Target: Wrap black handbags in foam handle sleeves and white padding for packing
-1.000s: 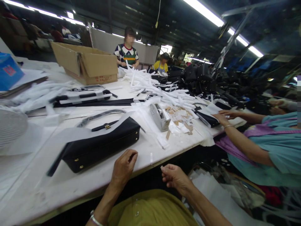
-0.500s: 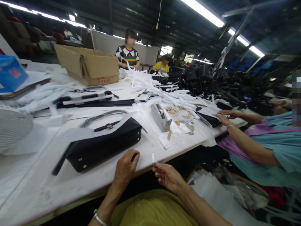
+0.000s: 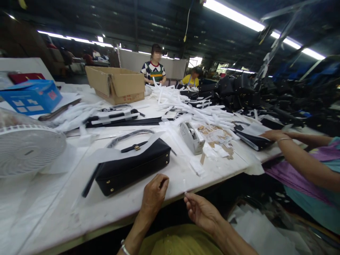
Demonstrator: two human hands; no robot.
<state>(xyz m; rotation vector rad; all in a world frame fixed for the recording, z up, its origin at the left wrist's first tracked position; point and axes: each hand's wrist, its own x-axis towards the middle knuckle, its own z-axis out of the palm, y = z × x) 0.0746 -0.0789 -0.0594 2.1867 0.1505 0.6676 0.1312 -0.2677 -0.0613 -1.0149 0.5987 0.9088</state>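
Head view: left hand (image 3: 155,193) — curled closed, contents hidden — beside black, gold-studded handbag (image 3: 135,166) on white tabletop (image 3: 66,214); right hand (image 3: 203,212) — fingertips pinched narrow — at small translucent strip (image 3: 184,185), grip unclear.

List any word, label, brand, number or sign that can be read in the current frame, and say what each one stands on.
None can be read for certain.
Cardboard box: red print low on its side, too small and blurred to quote.
Blue box: a red mark and white panels, blurred past reading.
Fan: a dark badge, no letters legible.
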